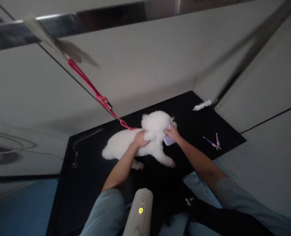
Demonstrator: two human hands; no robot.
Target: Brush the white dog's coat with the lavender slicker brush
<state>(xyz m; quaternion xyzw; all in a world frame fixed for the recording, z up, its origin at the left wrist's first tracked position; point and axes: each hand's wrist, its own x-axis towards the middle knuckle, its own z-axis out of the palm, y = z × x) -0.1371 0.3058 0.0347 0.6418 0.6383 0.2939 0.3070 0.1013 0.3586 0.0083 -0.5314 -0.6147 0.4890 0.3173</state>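
Note:
A fluffy white dog lies on a black table, its head to the right and a front leg stretched toward me. My left hand is closed on the dog's coat at the neck and shoulder, its fingertips partly hidden in the fur. Beside the dog's face, my right hand grips a light purple brush with a broad flat head. The side of the brush against the fur is hidden. A red leash runs down from the overhead bar to behind the dog's neck.
The black table stands against a pale wall. Purple-handled nail clippers lie spread at right, near a white nozzle bottle. A metal bar crosses overhead. A white device with a yellow light juts up close to me.

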